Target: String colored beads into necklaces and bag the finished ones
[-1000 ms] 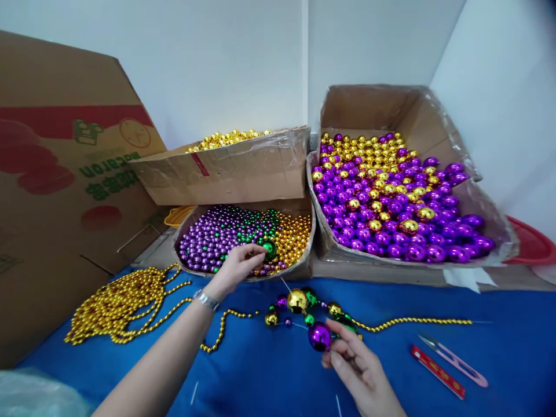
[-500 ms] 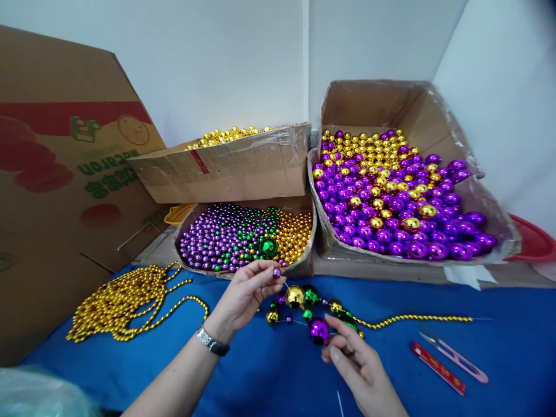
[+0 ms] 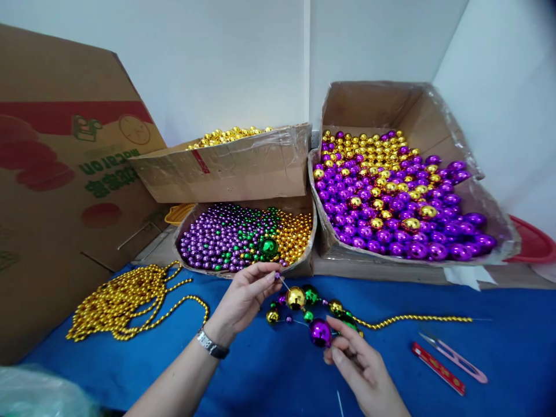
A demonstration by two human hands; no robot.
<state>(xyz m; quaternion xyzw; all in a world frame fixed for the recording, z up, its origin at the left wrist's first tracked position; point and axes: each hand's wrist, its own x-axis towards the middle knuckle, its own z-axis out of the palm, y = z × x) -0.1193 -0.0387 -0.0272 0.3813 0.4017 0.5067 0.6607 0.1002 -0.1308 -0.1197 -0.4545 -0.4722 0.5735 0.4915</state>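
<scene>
My left hand (image 3: 252,292), with a wristwatch on that arm, pinches a small purple bead (image 3: 277,276); a thin thread runs from it to a large gold bead (image 3: 296,297). Lower right, the fingers of my right hand (image 3: 358,359) close at the edge of a large purple bead (image 3: 320,332), which is strung on the same thread. Between and behind the hands, green, gold and purple beads lie bunched on the blue cloth (image 3: 260,370). From the bunch a string of small gold beads (image 3: 412,318) stretches to the right.
A box of small purple, green and gold beads (image 3: 243,274) stands behind my hands, and a box of larger purple and gold beads (image 3: 417,259) at the right. Gold bead strings (image 3: 117,304) lie left. Pink-handled snips (image 3: 460,360) and a red strip (image 3: 438,368) lie right.
The large purple bead and my right hand have shifted very slightly right. My left hand keeps its pinch in nearly the same place.
</scene>
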